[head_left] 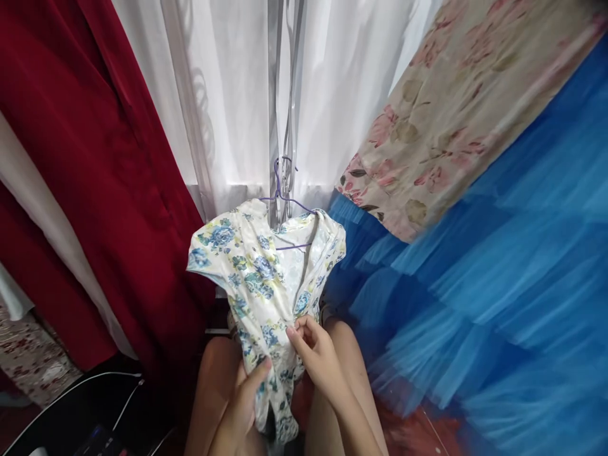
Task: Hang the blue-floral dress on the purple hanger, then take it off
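Observation:
A white blouse [256,272] with blue and green flowers hangs on a purple wire hanger [278,190] in front of me, its neckline open in a V. My right hand [313,348] pinches the front of the blouse just below the neckline, thumb against forefinger. Lower down on the left, my left hand [247,392] grips the side of the blouse, its thumb on the cloth and its other fingers hidden behind. The lower end of the blouse hangs between my knees.
White curtains [228,95] hang behind the blouse. Red cloth [118,177] hangs at the left, above a black round container [71,411]. At the right hang a beige floral cloth [427,139] and blue ruffled tulle [522,266].

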{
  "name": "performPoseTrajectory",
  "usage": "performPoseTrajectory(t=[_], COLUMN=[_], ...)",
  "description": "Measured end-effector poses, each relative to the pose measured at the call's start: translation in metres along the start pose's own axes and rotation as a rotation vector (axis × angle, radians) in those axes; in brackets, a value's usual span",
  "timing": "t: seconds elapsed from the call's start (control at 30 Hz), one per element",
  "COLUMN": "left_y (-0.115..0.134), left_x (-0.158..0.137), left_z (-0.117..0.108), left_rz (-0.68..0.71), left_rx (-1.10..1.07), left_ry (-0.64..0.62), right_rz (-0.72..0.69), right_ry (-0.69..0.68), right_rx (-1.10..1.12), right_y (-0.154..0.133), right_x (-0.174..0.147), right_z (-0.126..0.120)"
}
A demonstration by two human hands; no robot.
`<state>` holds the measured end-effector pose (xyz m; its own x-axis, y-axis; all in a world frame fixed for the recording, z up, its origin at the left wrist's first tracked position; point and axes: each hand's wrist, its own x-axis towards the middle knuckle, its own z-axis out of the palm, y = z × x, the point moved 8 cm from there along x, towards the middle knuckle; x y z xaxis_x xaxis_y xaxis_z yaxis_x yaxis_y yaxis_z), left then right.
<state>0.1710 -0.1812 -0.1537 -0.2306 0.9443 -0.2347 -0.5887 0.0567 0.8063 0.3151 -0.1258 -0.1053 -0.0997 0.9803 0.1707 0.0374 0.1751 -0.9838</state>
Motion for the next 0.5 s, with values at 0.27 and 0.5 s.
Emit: performPoseTrajectory(t=[0.27, 0.5], left_y=[-0.015, 0.029], left_x=[0.037, -0.002], left_z=[-0.041, -0.005], left_rz=[0.072, 0.855], left_rx=[0.037, 0.725], left_ry=[0.111, 0.068], right_rz=[0.045, 0.142], right_ry=[0.038, -0.026], right_rx=[-0.016, 0.052], right_y=[0.001, -0.003], right_x=[-0.018, -0.029], right_z=[-0.004, 0.008])
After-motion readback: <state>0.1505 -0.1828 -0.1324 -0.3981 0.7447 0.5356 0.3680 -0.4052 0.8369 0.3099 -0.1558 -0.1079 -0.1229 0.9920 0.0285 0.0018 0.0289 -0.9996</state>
